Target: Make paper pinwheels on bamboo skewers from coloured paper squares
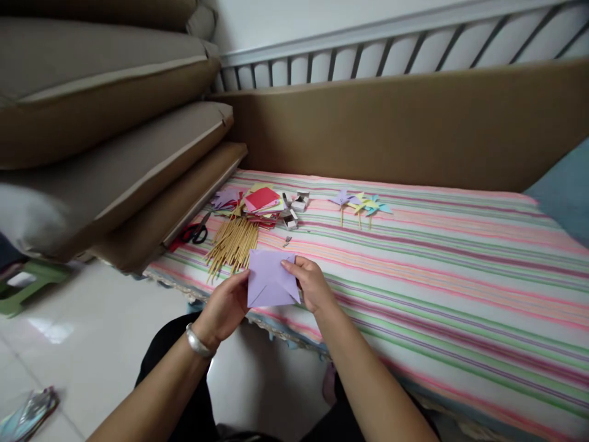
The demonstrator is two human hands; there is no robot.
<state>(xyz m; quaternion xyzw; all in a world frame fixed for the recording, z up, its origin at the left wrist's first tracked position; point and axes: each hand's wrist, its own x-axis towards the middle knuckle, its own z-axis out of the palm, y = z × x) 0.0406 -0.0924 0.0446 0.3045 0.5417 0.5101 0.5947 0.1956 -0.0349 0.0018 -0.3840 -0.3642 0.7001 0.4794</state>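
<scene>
1. head view, the hands: the left hand pinches the left edge of a lilac square paper sheet with diagonal folds, and the right hand pinches its right edge, thumb on top near the upper corner. both grips are closed on the paper, which is held in the air just over the near edge of the bed with the pink and green striped cover. a silver bangle sits on the left wrist.

2. head view, around the hands: at 12 o'clock from the paper, just beyond it, lies a bundle of thin pale wooden sticks, fanned out. at 11 o'clock are black-handled scissors; further at 12 o'clock, a stack of coloured paper squares with a red one on top and small grey metal pieces. at 1 o'clock, well apart, three small paper pinwheels on sticks lie flat. brown cushions lean at 10 o'clock.

3. what could go wrong, as i judge it: the sheet is thin and held only by fingertip pinches at two edges, so an uneven pull could tear it along a crease or bend a flap out of line.

4. the paper hangs past the bed's edge above the white tiled floor; a slack grip would likely drop it there.

5. the loose sticks lie close by; a careless forearm could scatter them or push some over the edge.
</scene>
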